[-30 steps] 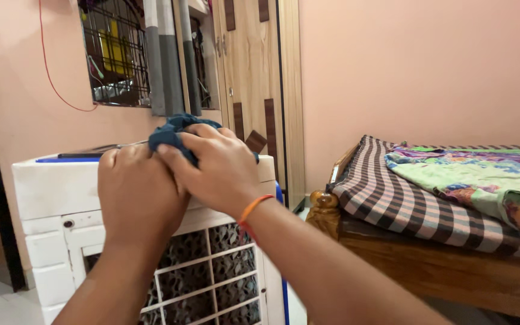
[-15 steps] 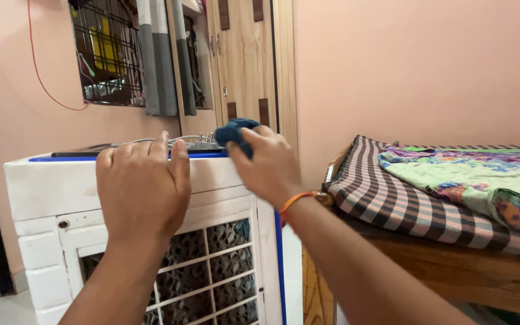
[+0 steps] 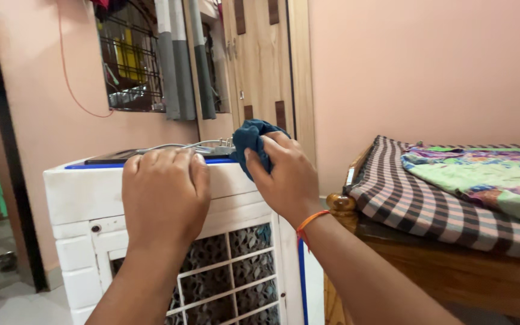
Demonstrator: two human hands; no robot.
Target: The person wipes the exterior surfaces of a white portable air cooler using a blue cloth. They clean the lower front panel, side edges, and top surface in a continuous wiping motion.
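- Blue cloth is bunched in the right hand, pressed at the top right corner of the white air cooler.
- Left hand lies flat, fingers curled over the cooler's front edge, holding nothing.
- Checked bed stands to the right.

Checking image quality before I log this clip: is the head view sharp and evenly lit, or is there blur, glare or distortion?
Head view: soft, even indoor light, no harsh glare; the left hand on the white plastic air cooler and the right hand gripping the dark blue cloth look reasonably sharp; forearms at the bottom edge appear stretched by the wide lens; the barred window is dim.
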